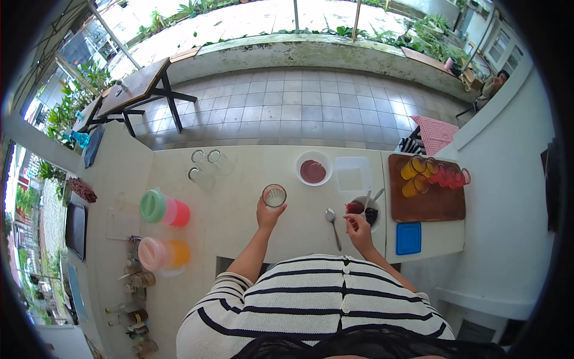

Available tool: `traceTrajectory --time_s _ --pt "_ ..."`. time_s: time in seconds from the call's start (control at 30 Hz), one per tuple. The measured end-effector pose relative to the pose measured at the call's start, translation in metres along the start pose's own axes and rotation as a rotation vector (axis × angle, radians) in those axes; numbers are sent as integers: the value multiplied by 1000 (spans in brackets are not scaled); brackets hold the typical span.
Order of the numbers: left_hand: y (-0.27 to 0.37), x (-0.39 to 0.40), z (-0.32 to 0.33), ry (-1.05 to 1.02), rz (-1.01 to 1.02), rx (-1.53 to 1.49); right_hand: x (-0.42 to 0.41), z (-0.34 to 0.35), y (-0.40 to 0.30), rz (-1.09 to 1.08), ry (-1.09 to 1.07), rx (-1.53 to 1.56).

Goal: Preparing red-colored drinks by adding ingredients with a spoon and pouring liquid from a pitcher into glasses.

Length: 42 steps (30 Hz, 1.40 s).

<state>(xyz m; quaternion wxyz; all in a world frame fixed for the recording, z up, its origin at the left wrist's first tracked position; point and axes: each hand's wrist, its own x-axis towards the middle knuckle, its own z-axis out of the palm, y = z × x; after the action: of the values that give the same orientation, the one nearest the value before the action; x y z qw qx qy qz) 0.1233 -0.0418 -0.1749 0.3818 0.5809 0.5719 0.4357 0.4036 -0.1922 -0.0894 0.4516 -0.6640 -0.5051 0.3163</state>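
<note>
My left hand (268, 216) is wrapped around a clear drinking glass (274, 196) over the middle of the counter. Seen from above, the glass appears empty. My right hand (360, 231) is at the near left edge of a white bowl (376, 224), fingers bent. Inside that bowl are something glossy and dark red (354, 207) and something black (371, 216), with utensil handles (379, 194) sticking out. Whether my right fingers pinch anything is unclear. A metal spoon (331, 216) lies on the counter left of my right hand.
Beyond my hands stand a white bowl of reddish-brown contents (313, 172) and a clear plastic container (351, 176). Rightward, a brown tray (428, 208) bears several filled glasses, near a blue lid (408, 238). Two lidded pitchers (154, 207), upturned-looking glasses (204, 177) and several bottles (134, 317) occupy the left.
</note>
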Motion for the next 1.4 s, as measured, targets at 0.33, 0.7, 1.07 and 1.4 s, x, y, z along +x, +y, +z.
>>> traceTrajectory --time_s 0.33,0.7,1.07,1.4 --pt "144 -45 28 -342 156 -246 42 9 -25 944 -544 893" --pt "145 -34 5 -688 181 -212 61 43 -17 915 -601 1475" --pt "-19 44 -108 -570 -297 857 126 22 -26 742 173 1040" --pt "-2 89 -131 -782 -291 1064 191 67 -30 100 337 -244"
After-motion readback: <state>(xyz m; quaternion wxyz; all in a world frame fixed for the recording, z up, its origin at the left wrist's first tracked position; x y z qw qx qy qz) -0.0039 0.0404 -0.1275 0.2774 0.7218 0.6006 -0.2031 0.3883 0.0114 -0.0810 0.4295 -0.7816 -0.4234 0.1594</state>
